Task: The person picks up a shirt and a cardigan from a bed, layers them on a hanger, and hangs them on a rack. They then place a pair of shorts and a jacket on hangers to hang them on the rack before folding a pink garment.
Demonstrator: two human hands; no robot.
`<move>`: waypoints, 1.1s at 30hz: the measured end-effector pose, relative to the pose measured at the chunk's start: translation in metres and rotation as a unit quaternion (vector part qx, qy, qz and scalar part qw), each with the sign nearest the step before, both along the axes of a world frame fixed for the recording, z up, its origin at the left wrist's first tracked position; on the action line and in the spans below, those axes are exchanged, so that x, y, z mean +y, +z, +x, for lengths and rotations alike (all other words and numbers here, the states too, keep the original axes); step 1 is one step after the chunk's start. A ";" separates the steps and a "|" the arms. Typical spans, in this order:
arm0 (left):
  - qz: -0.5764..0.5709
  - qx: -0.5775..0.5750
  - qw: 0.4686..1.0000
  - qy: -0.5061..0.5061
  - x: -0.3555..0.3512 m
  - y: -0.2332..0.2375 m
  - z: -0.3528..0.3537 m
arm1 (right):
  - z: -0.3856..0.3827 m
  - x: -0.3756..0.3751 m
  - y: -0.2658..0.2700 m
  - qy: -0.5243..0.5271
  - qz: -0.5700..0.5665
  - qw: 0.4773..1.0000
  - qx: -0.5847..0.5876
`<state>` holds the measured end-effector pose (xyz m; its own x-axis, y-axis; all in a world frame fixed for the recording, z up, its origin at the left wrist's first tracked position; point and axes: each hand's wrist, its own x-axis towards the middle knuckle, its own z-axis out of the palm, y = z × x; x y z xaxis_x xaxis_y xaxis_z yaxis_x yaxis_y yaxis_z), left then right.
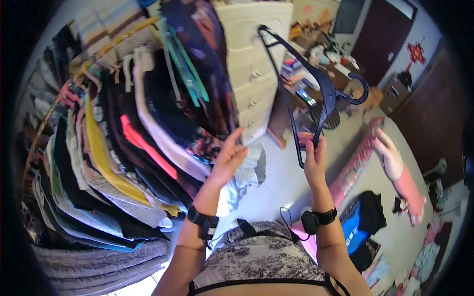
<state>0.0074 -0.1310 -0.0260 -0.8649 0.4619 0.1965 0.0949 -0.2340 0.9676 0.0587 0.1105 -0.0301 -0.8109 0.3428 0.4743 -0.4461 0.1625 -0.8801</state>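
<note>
My right hand [314, 157] is closed around one end of a black plastic clothes hanger [328, 96]. The hanger is tilted upright with its hook pointing right, and no garment hangs on it. On the other side, my left hand [230, 156] holds nothing; its index finger is stretched out and the others are loosely bent. Close to that hand hangs a long row of clothes, among them a dark patterned garment [200, 54], a pale pink one [148, 118] and a mustard yellow one [106, 158].
A cream chest of drawers [252, 89] stands ahead, beside a cluttered desk [340, 74]. On the bed to the right lie a blue and black garment [354, 229], a pink patterned long cushion [358, 160] and a pink plush-like thing [395, 163]. Green hangers [190, 79] hang on the rail.
</note>
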 end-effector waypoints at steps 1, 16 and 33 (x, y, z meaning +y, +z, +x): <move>0.019 -0.025 0.999 -0.015 0.012 0.005 -0.001 | 0.009 0.017 -0.009 -0.022 0.007 1.000 -0.018; 0.180 -0.158 0.966 -0.101 0.154 0.032 0.002 | 0.064 0.104 -0.034 0.056 0.108 0.981 -0.154; -0.277 0.261 0.892 0.244 0.154 -0.019 0.002 | 0.015 0.148 -0.027 0.094 -0.106 0.956 -0.257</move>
<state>0.0091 0.0226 -0.0446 -0.8464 0.2076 0.4904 0.5270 0.4580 0.7158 0.0736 0.2581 -0.0566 -0.9750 0.2116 -0.0677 0.0510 -0.0836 -0.9952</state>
